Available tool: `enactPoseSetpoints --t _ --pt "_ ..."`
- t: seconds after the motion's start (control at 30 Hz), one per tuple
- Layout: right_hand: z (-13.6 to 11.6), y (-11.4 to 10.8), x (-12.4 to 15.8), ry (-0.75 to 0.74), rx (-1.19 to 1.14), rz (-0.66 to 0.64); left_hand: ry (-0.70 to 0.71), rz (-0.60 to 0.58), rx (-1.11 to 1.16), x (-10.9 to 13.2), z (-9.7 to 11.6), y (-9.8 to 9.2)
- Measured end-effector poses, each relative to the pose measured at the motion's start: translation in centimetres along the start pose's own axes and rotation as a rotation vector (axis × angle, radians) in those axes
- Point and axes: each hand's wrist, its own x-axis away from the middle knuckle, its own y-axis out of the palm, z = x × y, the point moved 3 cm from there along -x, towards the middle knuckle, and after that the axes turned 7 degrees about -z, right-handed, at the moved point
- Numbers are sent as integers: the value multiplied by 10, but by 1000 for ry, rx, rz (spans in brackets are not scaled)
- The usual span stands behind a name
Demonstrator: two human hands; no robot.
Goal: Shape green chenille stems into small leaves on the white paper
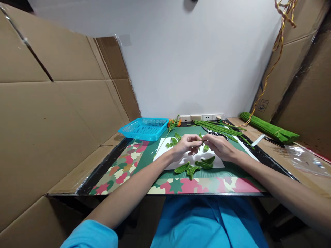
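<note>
My left hand (190, 144) and my right hand (218, 146) meet above a white sheet (169, 165), fingertips pinched together. A small bit of green pipe cleaner (200, 135) shows at the fingertips; the fingers hide most of it. Below the hands, several leaf shapes of bent green pipe cleaner (205, 164) lie across the sheet's near edge. More such leaves (173, 141) are left of my left hand, and one leaf (206, 148) sits under my right hand. Just behind my right hand are scissors with black-and-white handles (214, 133).
A blue plastic basket (146, 128) stands at the back left, beside an orange flower on a green stem (175, 122). Loose green pipe cleaners (219, 127) lie at the back right. Farther right are a thick green bundle (270, 128) and a clear plastic bag (307, 160). Cardboard walls flank the table.
</note>
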Motion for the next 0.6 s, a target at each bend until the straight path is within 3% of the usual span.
enactPoseSetpoints --t 0.13,0.27,0.6 --pt "1 -2 1 -2 49 -13 -35 -46 30 0 -1 2" --pt "2 -3 0 26 -47 -24 -4 -50 -68 0 -1 0" --pt "7 14 -4 373 -788 -74 151 96 -335 -1 4 -4"
